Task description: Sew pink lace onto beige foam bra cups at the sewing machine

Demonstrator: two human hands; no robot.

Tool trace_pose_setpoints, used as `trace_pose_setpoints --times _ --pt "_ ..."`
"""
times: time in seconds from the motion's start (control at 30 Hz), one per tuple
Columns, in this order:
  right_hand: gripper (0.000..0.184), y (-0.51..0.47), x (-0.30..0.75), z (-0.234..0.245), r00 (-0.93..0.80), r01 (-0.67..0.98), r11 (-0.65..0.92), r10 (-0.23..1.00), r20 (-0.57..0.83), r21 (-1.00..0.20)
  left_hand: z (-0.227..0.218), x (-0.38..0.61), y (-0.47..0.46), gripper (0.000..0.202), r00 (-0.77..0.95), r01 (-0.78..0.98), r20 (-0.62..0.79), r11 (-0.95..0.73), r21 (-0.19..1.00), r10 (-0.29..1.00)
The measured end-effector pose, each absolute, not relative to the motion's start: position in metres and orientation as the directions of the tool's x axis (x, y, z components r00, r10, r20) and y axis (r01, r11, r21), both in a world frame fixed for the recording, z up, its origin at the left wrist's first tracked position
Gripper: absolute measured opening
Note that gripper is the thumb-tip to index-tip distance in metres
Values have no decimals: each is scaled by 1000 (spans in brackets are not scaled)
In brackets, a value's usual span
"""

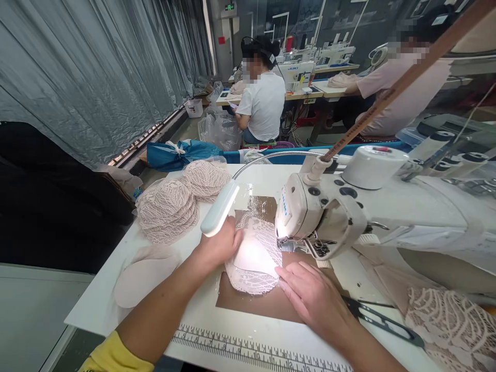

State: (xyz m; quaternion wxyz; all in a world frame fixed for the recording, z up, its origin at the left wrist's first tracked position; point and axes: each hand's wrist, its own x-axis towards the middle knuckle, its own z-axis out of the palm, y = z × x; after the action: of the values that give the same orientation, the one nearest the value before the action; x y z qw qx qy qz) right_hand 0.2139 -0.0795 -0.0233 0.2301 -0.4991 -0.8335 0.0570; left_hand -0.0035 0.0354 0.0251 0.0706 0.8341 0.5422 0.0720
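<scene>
A pale pink lace bra cup (253, 281) with a smooth light lining lies at the needle of a white sewing machine (302, 206), its right edge by the presser foot. My left hand (222, 243) grips the cup's left side, its fingers partly hidden behind a lamp head (220, 209). With fingers pressed together, my right hand (306, 289) pinches the cup's lower right edge just in front of the needle. Beneath the cup is a brown sheet (248, 305) on the white table.
Stacked lace cups (166, 209) stand at the back left, with smooth cup pieces (145, 279) in front. Black scissors (387, 320) and lace fabric (449, 315) lie at right. A ruler strip (248, 351) runs along the front edge. Two people sit at machines beyond.
</scene>
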Motion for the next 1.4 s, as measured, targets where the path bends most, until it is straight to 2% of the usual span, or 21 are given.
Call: trace_pose_setpoints --times 0.1,0.2,0.27,0.33,0.37,0.4,0.47,0.53,0.67,0.83,1.03,1.17,1.4 --pt "22 -80 213 -22 -391 802 487 865 313 -345 30 -8 38 22 364 904 -145 -311 294 920" --pt "23 -80 211 -21 -390 805 486 866 312 -340 33 -10 40 32 407 855 -174 -306 419 897" --pt "24 -80 210 -20 -391 810 483 868 306 -333 33 -10 41 39 437 776 -199 -256 577 877" --pt "24 -80 210 -19 -391 814 481 868 308 -324 30 -9 39 39 513 568 -279 -78 819 812" --pt "24 -80 210 -19 -389 815 482 867 312 -322 27 -8 37 44 553 433 -324 68 899 767" --pt "24 -80 210 -19 -388 814 483 866 316 -324 25 -7 35 51 585 305 -364 219 927 725" --pt "24 -80 212 -20 -387 809 486 864 321 -332 19 -4 32 54 581 171 -426 407 897 694" --pt "25 -79 214 -21 -376 812 480 865 331 -331 16 -2 30 46 524 138 -454 453 880 721" --pt "31 -71 217 -21 -329 866 438 863 383 -243 16 -1 34 38 516 165 -467 451 877 718" --pt "44 -64 213 -15 -371 907 413 874 315 -78 18 -1 41 41 615 190 -446 427 884 650" --pt "32 -66 217 -16 -317 933 356 876 364 -45 14 2 43 29 623 267 -454 372 889 637" --pt "33 -66 216 -17 -312 933 356 867 388 -46 12 3 44 25 652 297 -438 322 899 619" --pt "40 -68 212 -18 -377 893 441 845 380 -94 4 4 44 35 646 298 -435 317 900 628"
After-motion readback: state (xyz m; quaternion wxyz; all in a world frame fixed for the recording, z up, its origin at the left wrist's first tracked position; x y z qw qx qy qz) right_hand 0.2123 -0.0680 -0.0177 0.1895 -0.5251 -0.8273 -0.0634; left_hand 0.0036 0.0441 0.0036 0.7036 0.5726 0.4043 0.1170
